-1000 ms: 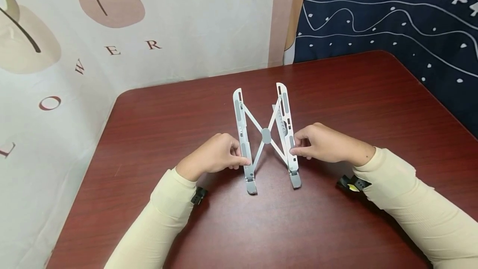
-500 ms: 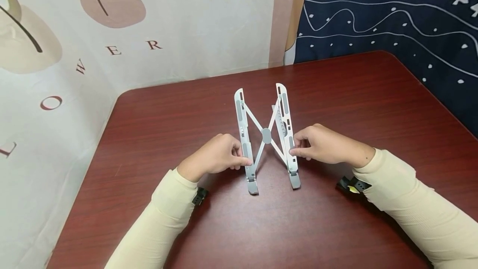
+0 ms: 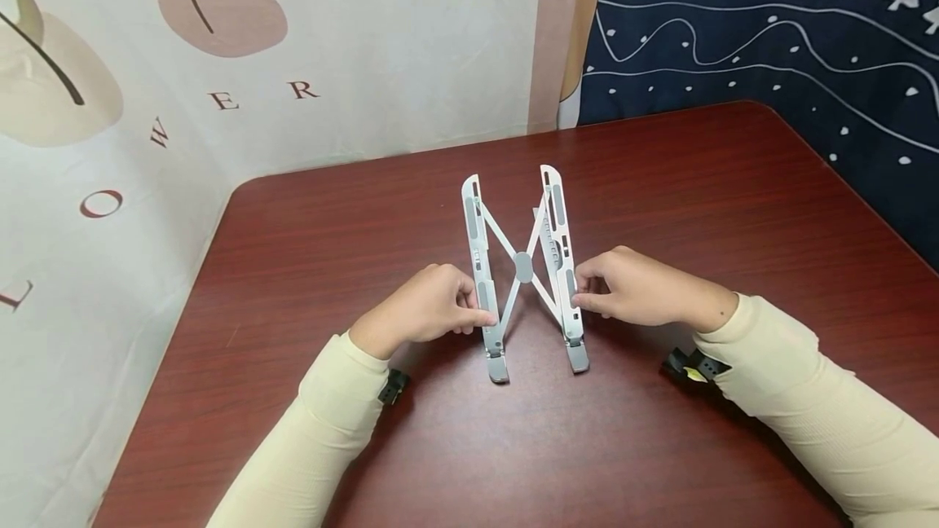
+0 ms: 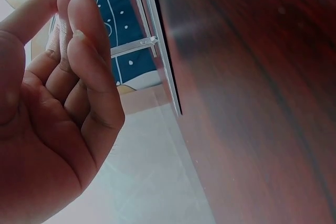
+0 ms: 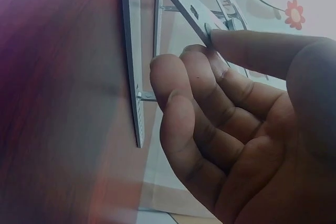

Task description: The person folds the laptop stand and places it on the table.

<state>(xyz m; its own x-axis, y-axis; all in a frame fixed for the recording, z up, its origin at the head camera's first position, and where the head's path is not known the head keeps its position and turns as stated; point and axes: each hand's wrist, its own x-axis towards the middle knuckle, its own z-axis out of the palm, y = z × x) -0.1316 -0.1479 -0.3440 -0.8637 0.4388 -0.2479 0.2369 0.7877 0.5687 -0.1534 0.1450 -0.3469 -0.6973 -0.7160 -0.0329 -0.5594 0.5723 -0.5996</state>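
A silver folding laptop stand (image 3: 523, 267) stands on the table, its two long arms joined by crossed bars with a grey round hub. My left hand (image 3: 433, 308) pinches the left arm near its front end, thumb on top. On the other side, my right hand (image 3: 634, 288) pinches the right arm between thumb and fingers. Both front ends carry small grey flip-up feet. In the right wrist view, the thumb and fingertips meet at the edge of the stand's upper arm (image 5: 184, 9), above its base bar (image 5: 133, 66). The left wrist view shows the left hand's curled fingers (image 4: 94, 72) beside the stand.
The dark red wooden table (image 3: 330, 210) has a rounded far edge. A pale cloth with printed letters (image 3: 411, 39) hangs behind and to the left. At the right hangs a navy cloth with white trees (image 3: 734, 39). Black straps with small devices sit at both wrists.
The stand's right arm has shifted slightly left, toward the left arm, with my right hand on it. The left arm has edged a little to the right. Both hands keep their grip.
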